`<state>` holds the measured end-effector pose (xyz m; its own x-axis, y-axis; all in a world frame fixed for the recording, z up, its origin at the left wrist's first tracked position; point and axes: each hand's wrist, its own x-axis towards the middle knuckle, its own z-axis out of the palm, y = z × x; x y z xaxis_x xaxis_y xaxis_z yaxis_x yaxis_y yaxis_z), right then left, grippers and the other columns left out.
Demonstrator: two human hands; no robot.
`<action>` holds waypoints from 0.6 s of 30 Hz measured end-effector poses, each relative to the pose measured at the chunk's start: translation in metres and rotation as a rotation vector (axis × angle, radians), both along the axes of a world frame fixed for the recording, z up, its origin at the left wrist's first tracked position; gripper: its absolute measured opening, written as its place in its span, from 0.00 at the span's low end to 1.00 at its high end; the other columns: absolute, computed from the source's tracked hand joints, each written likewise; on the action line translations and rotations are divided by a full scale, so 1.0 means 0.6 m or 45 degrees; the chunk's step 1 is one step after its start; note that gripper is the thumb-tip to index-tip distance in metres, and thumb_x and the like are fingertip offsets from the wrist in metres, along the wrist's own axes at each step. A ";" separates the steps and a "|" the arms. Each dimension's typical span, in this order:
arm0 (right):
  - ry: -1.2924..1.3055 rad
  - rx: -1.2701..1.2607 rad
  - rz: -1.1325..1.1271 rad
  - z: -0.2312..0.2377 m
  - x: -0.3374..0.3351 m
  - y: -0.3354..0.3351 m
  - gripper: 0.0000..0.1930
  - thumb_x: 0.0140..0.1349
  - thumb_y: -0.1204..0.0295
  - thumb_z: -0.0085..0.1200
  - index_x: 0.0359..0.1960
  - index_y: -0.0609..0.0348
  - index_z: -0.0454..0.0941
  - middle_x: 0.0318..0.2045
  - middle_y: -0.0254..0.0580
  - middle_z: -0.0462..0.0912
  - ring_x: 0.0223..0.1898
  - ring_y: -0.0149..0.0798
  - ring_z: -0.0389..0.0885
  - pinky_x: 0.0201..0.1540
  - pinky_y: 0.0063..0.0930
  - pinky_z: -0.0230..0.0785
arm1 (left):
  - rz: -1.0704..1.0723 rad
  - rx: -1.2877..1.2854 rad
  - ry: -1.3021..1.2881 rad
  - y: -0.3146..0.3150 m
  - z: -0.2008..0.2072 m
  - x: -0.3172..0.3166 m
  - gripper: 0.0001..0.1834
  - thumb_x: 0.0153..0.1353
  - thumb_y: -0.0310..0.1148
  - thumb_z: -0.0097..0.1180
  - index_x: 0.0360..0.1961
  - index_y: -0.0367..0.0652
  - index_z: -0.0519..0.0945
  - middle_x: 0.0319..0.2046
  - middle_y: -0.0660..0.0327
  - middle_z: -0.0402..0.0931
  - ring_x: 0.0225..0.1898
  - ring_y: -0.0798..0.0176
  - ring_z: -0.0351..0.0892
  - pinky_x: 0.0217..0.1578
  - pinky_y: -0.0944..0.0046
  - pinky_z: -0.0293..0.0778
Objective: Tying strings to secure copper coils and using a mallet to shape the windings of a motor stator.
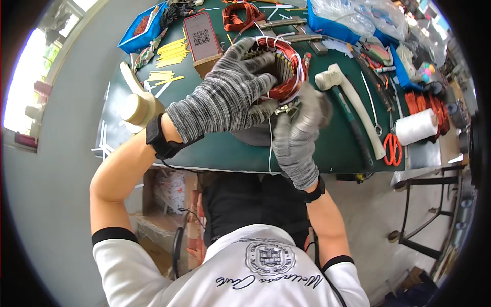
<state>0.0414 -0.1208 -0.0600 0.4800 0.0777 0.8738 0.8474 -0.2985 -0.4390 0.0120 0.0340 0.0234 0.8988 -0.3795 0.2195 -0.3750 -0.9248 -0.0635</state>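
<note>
Left hand (225,97), in a grey knit glove, is lying across the top of one motor stator (279,69) w/ copper windings, fingers curled over its rim and gripping it. Right hand (299,130), gloved the same, is closing on the stator's lower edge at 6 o'clock, fingers pinching there; can't tell exactly what they're pinching, but one thin white cord (270,148) is hanging down from that spot. The stator is sitting mid-front on the green table (220,148), just ahead of the person. At 3 o'clock from the hands, one white-headed mallet (353,105) is lying, then 1 pair of red-handled scissors (393,148) and 1 white spool of cord (417,126) further out. At 9 o'clock one roll of tape (137,108) is resting near the left wrist. At 11 o'clock one phone (202,37) is standing propped up, w/ a heap of yellow strips (171,50) beside it and 1 blue bin (146,25) beyond.
</note>
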 end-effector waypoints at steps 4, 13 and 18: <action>-0.164 0.080 0.288 0.070 0.067 -0.008 0.17 0.55 0.81 0.44 0.49 0.63 0.70 0.47 0.53 0.72 0.47 0.52 0.69 0.53 0.44 0.61 | 0.188 -0.123 -0.379 -0.019 -0.008 -0.017 0.43 0.44 0.48 0.65 0.61 0.44 0.63 0.65 0.55 0.54 0.68 0.47 0.46 0.65 0.43 0.36; 0.670 -0.259 0.086 0.018 0.039 -0.102 0.15 0.62 0.78 0.38 0.49 0.64 0.72 0.40 0.46 0.75 0.36 0.35 0.76 0.41 0.27 0.70 | 0.119 -0.355 -0.438 -0.029 -0.051 -0.019 0.22 0.49 0.39 0.61 0.44 0.40 0.76 0.47 0.56 0.74 0.58 0.53 0.65 0.65 0.42 0.40; 1.029 0.129 0.647 0.007 -0.020 -0.088 0.20 0.62 0.75 0.44 0.56 0.62 0.66 0.39 0.43 0.74 0.34 0.34 0.73 0.41 0.29 0.68 | -0.037 -0.510 -0.481 -0.018 -0.068 -0.009 0.15 0.50 0.34 0.61 0.38 0.38 0.78 0.35 0.57 0.77 0.46 0.55 0.75 0.65 0.44 0.44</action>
